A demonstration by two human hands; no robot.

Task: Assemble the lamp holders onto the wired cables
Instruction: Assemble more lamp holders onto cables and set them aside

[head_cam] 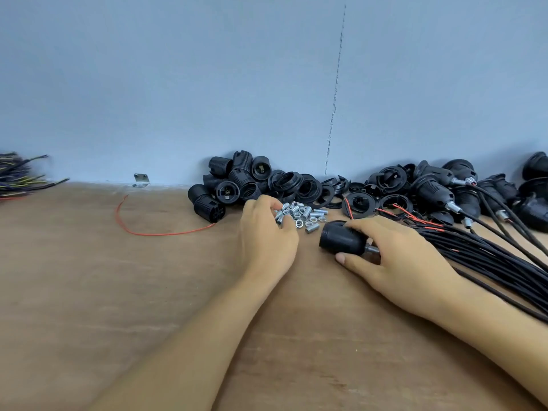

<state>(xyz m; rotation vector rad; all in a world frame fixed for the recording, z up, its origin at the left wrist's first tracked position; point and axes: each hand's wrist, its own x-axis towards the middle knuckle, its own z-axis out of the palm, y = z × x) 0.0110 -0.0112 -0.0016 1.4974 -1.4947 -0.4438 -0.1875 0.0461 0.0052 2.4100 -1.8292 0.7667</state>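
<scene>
My right hand grips a black lamp holder lying on its side on the wooden table, with a metal threaded tube sticking out of its rear end. My left hand reaches into a small heap of silver metal nuts and tubes, its fingertips curled among them; whether it pinches one I cannot tell. A bundle of black cables with red wire ends runs off to the right beside my right hand.
Black lamp holder bodies and rings are heaped against the blue wall. Assembled holders on cables lie at the back right. A loose red wire curls on the left, with a wire bundle at the far left.
</scene>
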